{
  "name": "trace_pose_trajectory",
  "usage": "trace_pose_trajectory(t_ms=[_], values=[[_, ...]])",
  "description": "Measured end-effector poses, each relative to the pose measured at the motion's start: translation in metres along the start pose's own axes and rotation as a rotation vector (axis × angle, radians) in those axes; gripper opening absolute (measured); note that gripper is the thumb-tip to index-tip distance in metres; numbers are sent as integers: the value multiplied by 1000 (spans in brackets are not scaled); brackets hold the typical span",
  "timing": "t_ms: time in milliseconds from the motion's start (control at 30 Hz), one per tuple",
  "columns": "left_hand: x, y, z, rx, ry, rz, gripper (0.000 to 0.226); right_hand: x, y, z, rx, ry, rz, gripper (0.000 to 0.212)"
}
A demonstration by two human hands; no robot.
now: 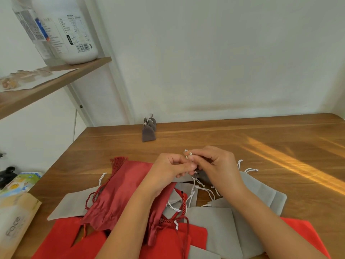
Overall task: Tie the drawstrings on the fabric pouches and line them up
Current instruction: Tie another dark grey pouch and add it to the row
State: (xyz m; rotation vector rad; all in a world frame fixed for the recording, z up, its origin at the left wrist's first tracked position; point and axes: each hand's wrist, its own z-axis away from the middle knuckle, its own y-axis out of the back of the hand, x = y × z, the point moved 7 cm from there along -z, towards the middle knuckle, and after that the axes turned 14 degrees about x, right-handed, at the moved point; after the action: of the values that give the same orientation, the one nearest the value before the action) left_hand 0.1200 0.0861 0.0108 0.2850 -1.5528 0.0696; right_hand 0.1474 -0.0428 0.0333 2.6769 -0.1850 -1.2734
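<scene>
My left hand (172, 168) and my right hand (212, 163) meet above the middle of the wooden table (242, 144), both pinching the white drawstrings (188, 154) of a small dark grey pouch (202, 175), which is mostly hidden under my fingers. Beneath my arms lies a heap of loose pouches: dark red ones (128, 184) with tasselled cords, bright red ones (61, 238) and light grey ones (261, 193) with white strings. At the far edge by the wall, two tied dark grey pouches (148, 130) stand one behind the other.
A wooden shelf (56, 79) at upper left carries a large white bottle (69, 30) and a clear bottle. A tissue pack (15, 223) and a colourful box (22, 182) sit beside the table's left edge. Sunlight streaks the right side of the table.
</scene>
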Motion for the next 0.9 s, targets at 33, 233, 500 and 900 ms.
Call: trace_pose_trajectory(t_ms=[33,233,500,900], values=[[0,0,-1,23,-5,5,11,1,0,-1,-23,-15,13,15],[-4,7,-5,122,5,100,18,-2,-1,-2,-71,135,161,23],[-14,2,-5,45,216,224,24,-5,2,0,23,172,232,10],[-22,0,-3,67,465,582,5,-12,-3,3,-27,202,160,26]])
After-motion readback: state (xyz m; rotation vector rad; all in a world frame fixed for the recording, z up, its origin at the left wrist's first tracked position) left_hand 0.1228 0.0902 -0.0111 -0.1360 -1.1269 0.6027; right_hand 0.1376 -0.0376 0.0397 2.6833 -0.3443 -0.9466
